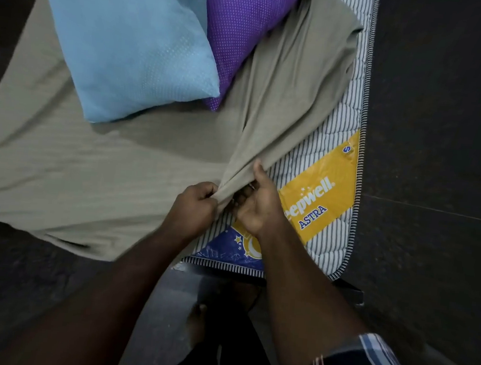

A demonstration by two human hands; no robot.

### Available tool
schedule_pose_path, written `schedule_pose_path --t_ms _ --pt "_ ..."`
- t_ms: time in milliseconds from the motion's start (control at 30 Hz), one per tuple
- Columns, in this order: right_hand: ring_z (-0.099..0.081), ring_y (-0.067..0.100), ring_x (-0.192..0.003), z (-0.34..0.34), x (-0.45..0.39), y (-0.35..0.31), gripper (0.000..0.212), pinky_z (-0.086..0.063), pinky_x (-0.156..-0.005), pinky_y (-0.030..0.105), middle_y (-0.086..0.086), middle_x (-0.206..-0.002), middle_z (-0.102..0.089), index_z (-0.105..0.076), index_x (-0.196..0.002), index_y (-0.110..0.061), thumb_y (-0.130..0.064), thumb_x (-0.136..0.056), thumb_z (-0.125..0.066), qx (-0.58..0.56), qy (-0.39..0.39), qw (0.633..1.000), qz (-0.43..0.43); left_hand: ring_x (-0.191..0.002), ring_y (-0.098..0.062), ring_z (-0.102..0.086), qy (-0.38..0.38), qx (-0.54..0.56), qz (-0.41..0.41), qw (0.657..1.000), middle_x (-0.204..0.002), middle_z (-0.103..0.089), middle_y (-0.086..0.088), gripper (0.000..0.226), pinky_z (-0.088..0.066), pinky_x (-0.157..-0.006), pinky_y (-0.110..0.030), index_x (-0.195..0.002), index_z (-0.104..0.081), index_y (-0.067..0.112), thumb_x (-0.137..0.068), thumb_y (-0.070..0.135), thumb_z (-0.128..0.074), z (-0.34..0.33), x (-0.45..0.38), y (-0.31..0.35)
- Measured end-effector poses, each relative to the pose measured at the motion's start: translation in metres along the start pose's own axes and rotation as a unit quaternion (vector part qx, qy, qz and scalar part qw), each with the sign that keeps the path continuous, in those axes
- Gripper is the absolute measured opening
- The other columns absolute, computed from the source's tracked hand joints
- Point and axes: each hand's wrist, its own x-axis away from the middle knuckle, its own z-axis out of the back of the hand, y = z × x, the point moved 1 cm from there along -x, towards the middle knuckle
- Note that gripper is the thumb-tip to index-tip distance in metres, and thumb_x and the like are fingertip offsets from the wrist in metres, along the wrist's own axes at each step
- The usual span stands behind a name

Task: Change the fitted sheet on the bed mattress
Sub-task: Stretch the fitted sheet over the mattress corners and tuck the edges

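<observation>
Khaki cotton is bunched between both hands near the mattress's near right corner: the left hand [195, 204] has its fingers curled tight round a gathered fold of the fitted sheet [95, 169], and the right hand [256, 201], just beside it, pinches the same fold with the thumb on top and the fingers tucked under the cloth. From this grip the sheet fans away up the bed, one taut ridge running toward the far right edge, the rest lying across the left side and hanging over the near left edge. The near right corner of the mattress [326, 248] is already bare, striped ticking and a yellow label [316, 200] showing. A blue pillow [129, 44] and a purple pillow [241, 28] sit on the sheet toward the far end, the blue one overlapping the purple. Since the covered length lies ahead and to the left of the grip, and the pillows weigh it down, pulling straight back would likely drag them along; the left hand is nearer the unstripped side.
</observation>
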Motion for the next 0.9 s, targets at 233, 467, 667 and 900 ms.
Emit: schedule_pose_path --t_ms 233,467,667,900 --pt "-0.064 0.035 -0.112 -0.001 0.03 -0.015 0.042 -0.049 -0.1 0.047 0.019 -0.122 -0.068 -0.063 -0.128 -0.001 -0.025 -0.096 -0.051 -0.075 -0.033 0.995 0.058 -0.073 -0.022 -0.062 -0.018 -0.077 -0.034 0.996 -0.073 -0.067 0.002 0.018 -0.046 -0.064 -0.031 -0.078 -0.066 0.021 -0.083 0.015 -0.049 0.007 0.012 -0.012" --pt "-0.071 0.021 -0.073 0.057 0.107 -0.012 0.025 -0.059 -0.07 0.032 0.012 -0.1 -0.072 -0.064 -0.115 -0.007 -0.017 -0.093 -0.057 -0.111 -0.017 0.982 0.15 -0.119 -0.02 -0.049 -0.002 -0.288 -0.251 0.924 -0.127 -0.055 0.009 0.057 -0.04 -0.095 -0.039 -0.127 -0.052 0.035 -0.073 0.054 -0.053 -0.035 0.075 -0.021" --pt "-0.03 0.003 -0.036 0.092 0.159 0.019 0.018 -0.025 -0.035 0.015 -0.004 -0.053 -0.04 -0.052 -0.07 -0.02 -0.016 -0.082 -0.065 -0.074 -0.028 0.984 0.163 -0.111 -0.032 -0.059 -0.038 -0.299 -0.282 0.911 -0.121 -0.061 -0.007 0.048 -0.05 -0.086 -0.041 -0.131 -0.051 0.026 -0.084 0.025 -0.06 -0.067 0.101 0.004" --pt "-0.06 0.018 -0.078 0.1 0.163 0.035 0.012 -0.05 -0.063 0.027 0.002 -0.084 -0.064 -0.065 -0.09 -0.01 -0.015 -0.091 -0.055 -0.113 0.058 0.979 0.159 -0.09 -0.029 -0.065 -0.056 -0.264 -0.272 0.924 -0.093 -0.071 0.0 0.016 -0.05 -0.073 -0.037 -0.087 -0.064 0.026 -0.087 0.019 -0.05 -0.074 0.148 0.012"
